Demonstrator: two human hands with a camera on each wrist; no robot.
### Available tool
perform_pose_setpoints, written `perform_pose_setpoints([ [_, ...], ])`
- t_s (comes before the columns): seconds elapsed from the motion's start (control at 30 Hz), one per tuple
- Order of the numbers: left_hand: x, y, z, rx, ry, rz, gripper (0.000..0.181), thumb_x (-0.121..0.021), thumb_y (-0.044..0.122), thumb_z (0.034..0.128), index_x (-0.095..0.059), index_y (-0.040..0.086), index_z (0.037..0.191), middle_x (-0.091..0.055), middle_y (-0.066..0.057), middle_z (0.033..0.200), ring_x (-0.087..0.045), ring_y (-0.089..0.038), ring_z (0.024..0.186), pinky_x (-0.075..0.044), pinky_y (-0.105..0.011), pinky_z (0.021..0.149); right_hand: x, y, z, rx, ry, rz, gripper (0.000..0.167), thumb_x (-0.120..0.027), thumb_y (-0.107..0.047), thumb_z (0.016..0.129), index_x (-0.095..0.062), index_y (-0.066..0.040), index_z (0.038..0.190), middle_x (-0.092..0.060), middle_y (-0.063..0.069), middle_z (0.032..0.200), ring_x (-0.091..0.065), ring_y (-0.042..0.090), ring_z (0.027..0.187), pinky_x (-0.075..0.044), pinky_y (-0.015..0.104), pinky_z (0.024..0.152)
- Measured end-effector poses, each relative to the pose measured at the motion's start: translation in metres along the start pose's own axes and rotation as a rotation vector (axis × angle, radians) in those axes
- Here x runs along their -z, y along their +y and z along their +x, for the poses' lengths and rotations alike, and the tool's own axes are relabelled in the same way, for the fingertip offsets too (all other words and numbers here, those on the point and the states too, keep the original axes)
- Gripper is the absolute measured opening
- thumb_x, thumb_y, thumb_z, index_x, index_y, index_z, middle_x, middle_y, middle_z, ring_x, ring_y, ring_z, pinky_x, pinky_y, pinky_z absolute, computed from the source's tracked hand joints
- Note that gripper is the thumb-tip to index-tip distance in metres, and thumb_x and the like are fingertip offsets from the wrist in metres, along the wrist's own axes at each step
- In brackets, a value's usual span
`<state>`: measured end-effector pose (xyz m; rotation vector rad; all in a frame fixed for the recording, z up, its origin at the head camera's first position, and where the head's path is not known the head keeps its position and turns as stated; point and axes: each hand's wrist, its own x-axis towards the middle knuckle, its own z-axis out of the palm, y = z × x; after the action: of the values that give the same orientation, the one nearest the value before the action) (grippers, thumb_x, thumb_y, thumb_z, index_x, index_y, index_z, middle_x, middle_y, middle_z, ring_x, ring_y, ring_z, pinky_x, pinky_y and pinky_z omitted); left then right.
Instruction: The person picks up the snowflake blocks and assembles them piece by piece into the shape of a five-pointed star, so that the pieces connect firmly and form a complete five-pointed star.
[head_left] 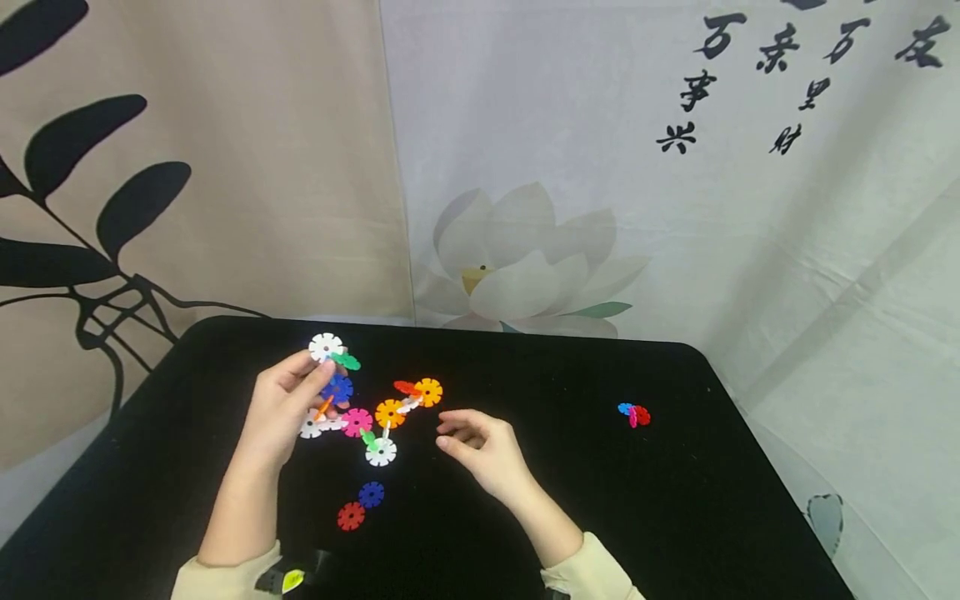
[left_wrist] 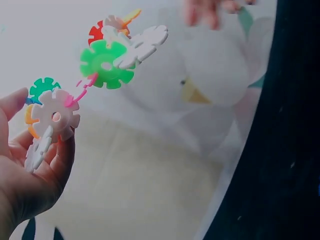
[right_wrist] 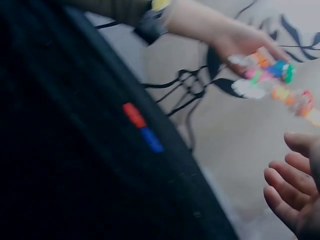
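Observation:
Interlocking plastic snowflake discs form a chain that my left hand grips by its left part, raised off the table. White, blue, pink, orange, red and green discs show along it. In the left wrist view, a light green disc sits midway, with white discs beyond it. My right hand is just right of the chain's orange end disc, apart from it. Its fingers are loosely bent with nothing held in the right wrist view.
A red disc joined to a blue disc lies on the black table, nearer me than the chain. Far right lies a small blue, pink and red cluster. A printed curtain hangs behind the table.

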<state>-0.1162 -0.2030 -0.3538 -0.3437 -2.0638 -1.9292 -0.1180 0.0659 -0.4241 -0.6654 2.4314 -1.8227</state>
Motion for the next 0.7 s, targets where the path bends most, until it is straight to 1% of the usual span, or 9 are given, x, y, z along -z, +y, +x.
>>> perform_pose_setpoints([
  [0.07, 0.009, 0.001, 0.0, 0.003, 0.041, -0.014, 0.011, -0.056, 0.006, 0.0961, -0.065, 0.001, 0.1, -0.067, -0.001, 0.081, -0.065, -0.014, 0.062, -0.053, -0.023, 0.056, -0.01, 0.007, 0.003, 0.012, -0.055, -0.049, 0.027, -0.07, -0.018, 0.089, -0.067, -0.009, 0.113, -0.069, -0.003, 0.101, -0.064, 0.008, 0.083, -0.054, 0.027, 0.071],
  [0.17, 0.021, 0.001, -0.001, 0.013, 0.097, -0.024, 0.012, -0.057, 0.007, 0.0954, -0.068, 0.01, 0.101, -0.068, 0.001, 0.083, -0.067, -0.012, 0.064, -0.053, -0.022, 0.057, -0.026, 0.015, 0.008, 0.052, -0.163, -0.135, 0.027, -0.071, -0.02, 0.087, -0.068, -0.008, 0.112, -0.068, -0.004, 0.099, -0.061, 0.003, 0.079, -0.052, 0.023, 0.067],
  [0.27, 0.03, 0.001, -0.002, 0.018, 0.139, -0.018, 0.014, -0.059, 0.008, 0.0947, -0.069, 0.014, 0.101, -0.069, 0.003, 0.085, -0.067, -0.01, 0.068, -0.053, -0.02, 0.059, -0.04, 0.021, 0.013, 0.078, -0.269, -0.226, 0.029, -0.073, -0.021, 0.086, -0.069, -0.009, 0.112, -0.068, -0.005, 0.1, -0.058, -0.002, 0.078, -0.05, 0.019, 0.065],
  [0.37, 0.039, 0.0, -0.003, 0.02, 0.159, -0.024, 0.015, -0.059, 0.007, 0.0943, -0.07, 0.015, 0.102, -0.069, 0.004, 0.085, -0.067, -0.008, 0.07, -0.052, -0.019, 0.061, -0.053, 0.026, 0.018, 0.078, -0.35, -0.335, 0.03, -0.073, -0.024, 0.086, -0.069, -0.013, 0.113, -0.066, -0.009, 0.099, -0.055, -0.005, 0.076, -0.048, 0.015, 0.063],
  [0.53, 0.051, 0.001, -0.005, 0.029, 0.198, -0.054, 0.015, -0.06, 0.007, 0.0939, -0.071, 0.013, 0.103, -0.07, 0.004, 0.086, -0.067, -0.008, 0.071, -0.052, -0.019, 0.059, -0.067, 0.03, 0.026, 0.082, -0.425, -0.563, 0.033, -0.072, -0.036, 0.085, -0.069, -0.022, 0.114, -0.061, -0.015, 0.09, -0.051, -0.007, 0.069, -0.043, 0.013, 0.06],
  [0.63, 0.056, 0.002, -0.007, 0.041, 0.235, -0.023, 0.015, -0.06, 0.01, 0.0939, -0.071, 0.013, 0.104, -0.07, 0.005, 0.088, -0.067, -0.007, 0.074, -0.052, -0.017, 0.063, -0.072, 0.028, 0.029, 0.094, -0.457, -0.688, 0.037, -0.072, -0.044, 0.083, -0.069, -0.028, 0.117, -0.056, -0.017, 0.085, -0.047, -0.007, 0.066, -0.039, 0.014, 0.058],
  [0.7, 0.059, 0.003, -0.008, 0.048, 0.258, -0.009, 0.015, -0.061, 0.012, 0.0937, -0.071, 0.011, 0.104, -0.069, 0.006, 0.088, -0.066, -0.006, 0.076, -0.051, -0.016, 0.066, -0.075, 0.027, 0.029, 0.107, -0.475, -0.745, 0.039, -0.071, -0.046, 0.082, -0.068, -0.031, 0.118, -0.052, -0.018, 0.081, -0.045, -0.006, 0.065, -0.038, 0.014, 0.057],
])
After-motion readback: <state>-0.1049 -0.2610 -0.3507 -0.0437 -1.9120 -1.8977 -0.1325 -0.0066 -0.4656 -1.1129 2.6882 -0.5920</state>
